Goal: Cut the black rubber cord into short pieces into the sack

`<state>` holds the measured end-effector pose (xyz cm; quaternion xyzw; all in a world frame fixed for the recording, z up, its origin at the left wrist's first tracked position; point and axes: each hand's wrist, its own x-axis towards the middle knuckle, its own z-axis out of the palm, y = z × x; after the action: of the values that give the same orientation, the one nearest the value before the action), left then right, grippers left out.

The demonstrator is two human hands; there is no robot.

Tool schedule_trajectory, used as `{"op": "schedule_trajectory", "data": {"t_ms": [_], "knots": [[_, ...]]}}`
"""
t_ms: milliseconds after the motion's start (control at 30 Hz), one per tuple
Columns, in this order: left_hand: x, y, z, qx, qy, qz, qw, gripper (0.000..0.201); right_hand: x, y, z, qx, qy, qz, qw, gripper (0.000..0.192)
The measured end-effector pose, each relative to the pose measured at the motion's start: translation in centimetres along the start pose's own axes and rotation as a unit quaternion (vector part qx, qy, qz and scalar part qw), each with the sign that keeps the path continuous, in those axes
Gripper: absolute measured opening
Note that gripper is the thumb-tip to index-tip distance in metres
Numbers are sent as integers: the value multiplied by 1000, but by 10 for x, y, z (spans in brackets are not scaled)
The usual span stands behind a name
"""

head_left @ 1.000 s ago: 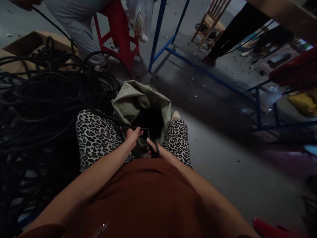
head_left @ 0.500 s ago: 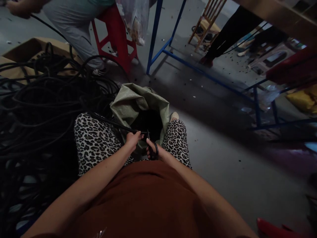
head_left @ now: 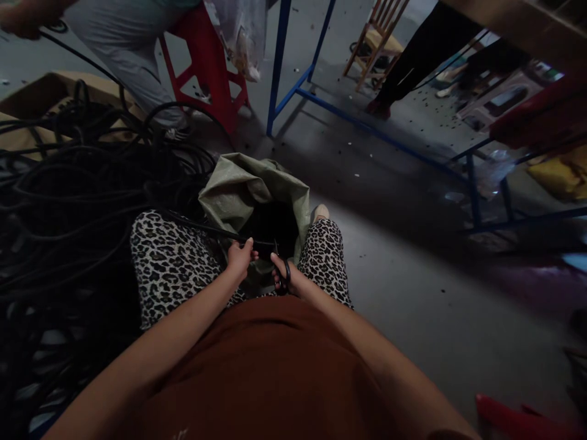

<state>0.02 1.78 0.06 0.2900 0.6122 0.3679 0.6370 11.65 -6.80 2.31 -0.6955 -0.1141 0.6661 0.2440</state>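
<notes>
While the left hand [head_left: 239,256] is gripping the black cable [head_left: 202,227], running leftward across the thigh, the right hand [head_left: 283,278] is clasping scissors [head_left: 280,269] just beside, blades pointing toward it.

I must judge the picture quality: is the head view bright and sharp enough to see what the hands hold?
Head view: dim overall; the left hand grips a black cable, readable; the scissors in the right hand merge with the dark mouth of the green sack; edges look bent and slightly soft.
</notes>
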Motion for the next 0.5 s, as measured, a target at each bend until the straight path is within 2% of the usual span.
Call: {"op": "schedule_trajectory", "data": {"t_ms": [133, 433, 500], "knots": [[3, 3, -2, 30, 11, 31, 999, 24, 2, 1, 1, 19, 13, -1, 1000, 49], [7, 0, 2, 51, 20, 6, 998, 19, 5, 3, 5, -16, 66, 17, 998, 44], [9, -1, 2, 52, 21, 2, 998, 19, 8, 4, 4, -12, 52, 18, 998, 44]]}}
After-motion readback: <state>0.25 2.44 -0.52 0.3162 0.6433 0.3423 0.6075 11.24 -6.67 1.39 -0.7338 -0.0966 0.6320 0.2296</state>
